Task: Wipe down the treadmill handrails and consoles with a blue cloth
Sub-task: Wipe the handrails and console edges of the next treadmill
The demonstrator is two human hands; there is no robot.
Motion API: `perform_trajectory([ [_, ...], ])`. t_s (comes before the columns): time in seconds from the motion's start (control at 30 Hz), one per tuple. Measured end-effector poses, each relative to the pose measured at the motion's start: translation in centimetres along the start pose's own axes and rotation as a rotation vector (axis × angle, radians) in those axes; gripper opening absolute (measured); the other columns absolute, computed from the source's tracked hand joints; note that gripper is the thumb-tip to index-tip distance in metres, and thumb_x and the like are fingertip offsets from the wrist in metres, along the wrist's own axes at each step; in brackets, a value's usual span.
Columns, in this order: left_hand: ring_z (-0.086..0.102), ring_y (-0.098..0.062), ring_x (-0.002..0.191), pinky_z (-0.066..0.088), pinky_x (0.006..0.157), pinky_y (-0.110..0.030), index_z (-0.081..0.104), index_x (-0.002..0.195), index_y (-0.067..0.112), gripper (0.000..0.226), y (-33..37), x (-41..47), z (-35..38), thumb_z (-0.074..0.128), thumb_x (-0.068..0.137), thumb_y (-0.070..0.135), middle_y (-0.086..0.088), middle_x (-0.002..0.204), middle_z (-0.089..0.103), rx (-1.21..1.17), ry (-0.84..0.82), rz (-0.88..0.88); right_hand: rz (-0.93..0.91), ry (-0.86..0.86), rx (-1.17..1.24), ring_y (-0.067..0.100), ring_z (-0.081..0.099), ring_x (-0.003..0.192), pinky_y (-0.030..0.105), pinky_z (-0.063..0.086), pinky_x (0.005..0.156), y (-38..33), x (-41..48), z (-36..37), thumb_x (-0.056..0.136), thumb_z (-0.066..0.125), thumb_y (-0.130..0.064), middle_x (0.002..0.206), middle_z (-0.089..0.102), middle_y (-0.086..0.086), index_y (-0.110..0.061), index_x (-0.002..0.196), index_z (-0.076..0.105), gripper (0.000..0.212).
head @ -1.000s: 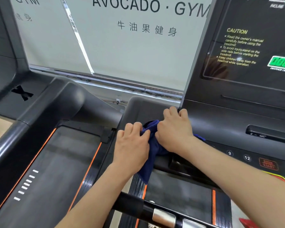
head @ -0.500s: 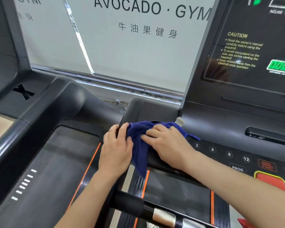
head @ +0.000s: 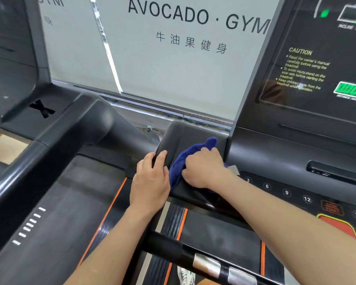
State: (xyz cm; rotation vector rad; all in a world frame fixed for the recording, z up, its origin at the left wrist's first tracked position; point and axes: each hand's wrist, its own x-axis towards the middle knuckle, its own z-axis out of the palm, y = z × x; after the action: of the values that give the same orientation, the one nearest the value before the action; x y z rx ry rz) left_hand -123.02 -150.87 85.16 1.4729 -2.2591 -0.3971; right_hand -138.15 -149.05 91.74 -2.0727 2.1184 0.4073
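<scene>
- blue cloth [head: 185, 163]: lower folds hidden under the right hand [head: 204, 168], whose fingertips are buried in it.
- console screen [head: 317, 64], right of the cloth: cut by the top and right edges (small print blurred).
- red button [head: 333, 224], below-right of the cloth: part-covered by the forearm.
- shoe [head: 185, 273], below the cloth: cut by the bottom edge.

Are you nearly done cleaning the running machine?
Not nearly, it seems. Done: nothing shows as wiped or unwiped, so I cannot tell. In hand: the right hand grips the cloth on the corner pad beside the screen; the left hand rests on the pad's edge. Left: likely the screen, the buttons and the front bar.
</scene>
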Motion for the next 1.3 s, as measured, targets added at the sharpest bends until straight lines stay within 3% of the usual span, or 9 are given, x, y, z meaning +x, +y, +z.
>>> perform_trajectory([
  [0.1, 0.051, -0.033, 0.103, 0.053, 0.075, -0.048, 0.051, 0.132, 0.016, 0.043, 0.0, 0.1, 0.1, 0.038, 0.093, 0.029, -0.012, 0.125, 0.052, 0.015, -0.013, -0.012, 0.005, -0.123, 0.24, 0.027, 0.05, 0.082, 0.037, 0.029, 0.075, 1.1, 0.5, -0.1, 0.092, 0.043, -0.026, 0.069, 0.051, -0.002, -0.016, 0.065, 0.05, 0.029],
  [0.33, 0.049, -0.031, 0.11, 0.051, 0.082, -0.048, 0.052, 0.134, 0.018, 0.04, 0.0, 0.1, 0.0, 0.043, 0.095, 0.02, -0.007, 0.13, 0.051, -0.049, 0.007, -0.044, 0.038, 0.233, -0.077, 0.027, 0.039, 0.106, 0.04, 0.022, 0.076, 1.9, 0.1, 1.5, 0.094, 0.036, -0.043, 0.117, 0.045, 0.004, -0.022, 0.1, 0.068, 0.039],
  [0.43, 0.049, -0.03, 0.113, 0.05, 0.086, -0.046, 0.052, 0.136, 0.019, 0.05, -0.1, 0.0, -0.1, 0.03, 0.092, 0.031, -0.007, 0.132, 0.051, -0.063, -0.001, -0.041, 0.147, 0.116, -0.02, 0.027, 0.037, 0.112, 0.044, 0.027, 0.086, 3.0, -0.3, 1.6, 0.094, 0.031, -0.053, 0.119, 0.046, 0.007, -0.019, 0.106, 0.067, 0.051],
  [0.57, 0.05, -0.029, 0.113, 0.05, 0.088, -0.046, 0.053, 0.135, 0.019, 0.049, -0.1, 0.0, -0.1, 0.032, 0.093, 0.031, -0.007, 0.13, 0.053, -0.098, 0.018, -0.045, 0.135, 0.056, 0.377, 0.023, 0.043, 0.103, 0.039, 0.034, 0.084, 3.1, -1.0, 0.6, 0.088, 0.047, -0.047, 0.101, 0.049, 0.0, -0.031, 0.085, 0.061, 0.022],
  [0.67, 0.05, -0.028, 0.112, 0.05, 0.087, -0.045, 0.054, 0.134, 0.02, 0.054, -0.1, 0.1, -0.2, 0.026, 0.091, 0.035, -0.005, 0.129, 0.053, -0.117, 0.014, -0.05, 0.171, 0.452, 0.778, 0.017, 0.045, 0.073, 0.03, 0.033, 0.066, 3.9, -1.1, -1.6, 0.085, 0.055, -0.031, 0.07, 0.048, -0.005, -0.022, 0.064, 0.056, 0.023],
  [0.8, 0.051, -0.024, 0.111, 0.047, 0.091, -0.04, 0.057, 0.13, 0.018, 0.049, -0.1, 0.1, -0.3, 0.03, 0.092, 0.032, -0.001, 0.125, 0.055, -0.157, 0.042, -0.043, 0.171, 0.959, 0.631, 0.02, 0.049, 0.082, 0.029, 0.04, 0.072, 5.1, 0.1, -4.1, 0.093, 0.055, -0.016, 0.093, 0.053, 0.008, -0.009, 0.092, 0.062, 0.011],
  [0.9, 0.052, -0.021, 0.11, 0.038, 0.098, -0.025, 0.055, 0.127, 0.012, 0.044, 0.0, 0.1, -0.4, 0.031, 0.093, 0.027, -0.001, 0.122, 0.057, -0.25, 0.092, -0.065, 0.026, 0.661, 0.344, 0.044, 0.052, 0.109, 0.05, 0.048, 0.088, 2.7, 3.3, 0.0, 0.095, 0.053, -0.019, 0.12, 0.053, 0.029, 0.001, 0.115, 0.058, 0.029],
  [1.0, 0.052, -0.018, 0.109, 0.032, 0.096, -0.015, 0.053, 0.126, 0.011, 0.037, 0.1, 0.1, -0.7, 0.039, 0.092, 0.017, -0.001, 0.119, 0.058, -0.306, 0.145, -0.087, 0.221, 0.275, 0.334, 0.039, 0.018, 0.143, 0.052, 0.019, 0.115, 0.7, 6.1, 3.7, 0.097, 0.036, -0.048, 0.154, 0.025, 0.022, -0.014, 0.147, 0.029, 0.062],
  [1.3, 0.049, -0.011, 0.107, 0.033, 0.095, -0.016, 0.053, 0.124, 0.015, 0.035, 0.2, 0.1, -0.8, 0.043, 0.091, 0.019, 0.006, 0.118, 0.055, -0.337, 0.201, -0.104, -0.108, 0.338, 0.268, 0.032, 0.06, 0.081, 0.033, 0.043, 0.062, -0.2, 0.8, 0.1, 0.068, 0.06, -0.019, 0.091, 0.06, 0.008, -0.014, 0.086, 0.061, 0.019],
])
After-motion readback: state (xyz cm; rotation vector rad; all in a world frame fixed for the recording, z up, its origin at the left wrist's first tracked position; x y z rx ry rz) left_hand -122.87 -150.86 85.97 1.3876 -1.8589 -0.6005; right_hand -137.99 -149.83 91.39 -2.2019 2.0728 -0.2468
